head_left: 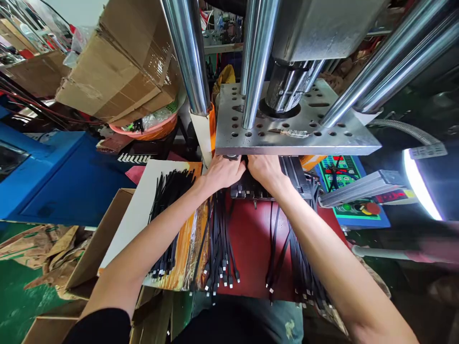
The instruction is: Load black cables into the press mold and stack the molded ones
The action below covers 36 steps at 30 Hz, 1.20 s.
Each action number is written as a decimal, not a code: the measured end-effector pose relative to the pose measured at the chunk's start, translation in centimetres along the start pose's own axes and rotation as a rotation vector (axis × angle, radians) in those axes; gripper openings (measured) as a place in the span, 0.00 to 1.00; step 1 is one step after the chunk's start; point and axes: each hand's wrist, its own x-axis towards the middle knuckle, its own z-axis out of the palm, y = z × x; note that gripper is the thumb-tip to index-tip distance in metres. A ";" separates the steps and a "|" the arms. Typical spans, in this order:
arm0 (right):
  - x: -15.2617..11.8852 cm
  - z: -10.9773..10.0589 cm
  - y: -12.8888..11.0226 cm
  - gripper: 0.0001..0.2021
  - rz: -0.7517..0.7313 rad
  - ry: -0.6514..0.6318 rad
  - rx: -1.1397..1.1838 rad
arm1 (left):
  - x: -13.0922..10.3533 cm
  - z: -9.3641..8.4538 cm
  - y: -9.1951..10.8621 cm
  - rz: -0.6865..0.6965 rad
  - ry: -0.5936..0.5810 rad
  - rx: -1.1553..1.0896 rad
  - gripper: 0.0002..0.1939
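Note:
My left hand and my right hand reach side by side under the drilled steel plate of a press. Both look closed, with fingers curled inward; the plate's edge hides the fingertips and whatever they hold. They are at the black mold, whose front edge carries small metal-tipped connectors. Black cables with silver plug ends hang left of the mold, over the table's front edge. Another bundle of black cables lies on a white and orange board by my left forearm. More black cables hang under my right forearm.
Steel columns rise around the plate, and a blade-like tool lies on top of it. At right are a control panel and a bright lamp. The red tabletop is before me; cardboard boxes stand left.

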 end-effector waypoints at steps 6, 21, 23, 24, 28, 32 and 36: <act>-2.9 -1.6 -0.6 0.20 0.010 0.054 0.045 | -2.2 -0.1 0.4 -0.045 0.097 -0.124 0.18; -30.2 4.3 -8.9 0.04 0.178 -0.368 0.477 | -30.1 -0.4 12.5 -0.820 -0.492 -1.708 0.40; -32.2 3.4 -7.2 0.06 0.095 -0.449 0.672 | -28.4 1.3 14.3 -0.972 -0.275 -1.951 0.40; -33.1 3.2 -6.5 0.08 0.107 -0.478 0.733 | -27.5 1.9 15.0 -1.018 -0.186 -2.014 0.38; -33.5 3.8 -4.6 0.17 0.505 -0.317 0.596 | -25.4 2.6 15.7 -0.876 -0.203 -1.819 0.30; -31.5 4.3 -4.2 0.19 0.611 -0.210 0.588 | -25.3 2.2 15.1 -0.723 -0.362 -1.504 0.33; -33.3 2.8 -4.6 0.22 0.396 -0.269 0.970 | -24.1 2.7 15.4 -0.750 -0.393 -1.731 0.34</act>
